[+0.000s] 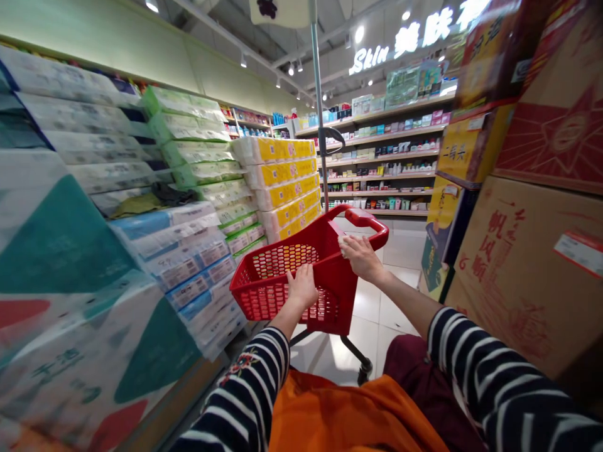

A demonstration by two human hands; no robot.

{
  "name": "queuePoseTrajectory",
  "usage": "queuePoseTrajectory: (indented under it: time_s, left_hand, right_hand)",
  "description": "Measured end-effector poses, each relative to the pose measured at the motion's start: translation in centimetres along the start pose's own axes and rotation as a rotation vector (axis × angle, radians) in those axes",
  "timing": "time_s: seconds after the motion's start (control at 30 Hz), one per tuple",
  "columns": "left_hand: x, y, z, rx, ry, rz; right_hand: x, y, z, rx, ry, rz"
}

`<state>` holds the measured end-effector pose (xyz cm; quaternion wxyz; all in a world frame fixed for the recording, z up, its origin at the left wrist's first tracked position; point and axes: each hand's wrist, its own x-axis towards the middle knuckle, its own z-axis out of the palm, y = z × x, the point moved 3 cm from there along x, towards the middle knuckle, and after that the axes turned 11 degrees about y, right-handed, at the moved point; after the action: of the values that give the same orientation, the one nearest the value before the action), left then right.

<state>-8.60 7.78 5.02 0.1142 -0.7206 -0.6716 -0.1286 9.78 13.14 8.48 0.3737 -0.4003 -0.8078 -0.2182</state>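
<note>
A red plastic shopping cart (337,295) with a perforated basket stands side-on in front of me, its handle (377,233) to the right. My left hand (303,285) grips the near rim of the basket, fingers over the edge. Farther right, my right hand (362,258) presses a crumpled whitish cloth (346,243) against the rim close to the handle. The fingers partly hide the cloth. No goods show in the visible part of the basket.
Stacked tissue packs (188,260) line the left, with yellow-and-white packs (287,179) beyond. Cardboard boxes (527,276) rise close on the right. A metal pole (318,94) stands behind the cart. Stocked shelves (386,157) fill the back above a tiled floor (402,251).
</note>
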Motion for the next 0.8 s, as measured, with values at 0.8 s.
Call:
queuePoseTrajectory:
  time_s: [0.8]
  left_hand:
    - [-2.6, -0.7, 2.5, 0.006, -0.043, -0.041]
  right_hand:
    - [0.3, -0.2, 3.1, 0.044, -0.131, 0.028]
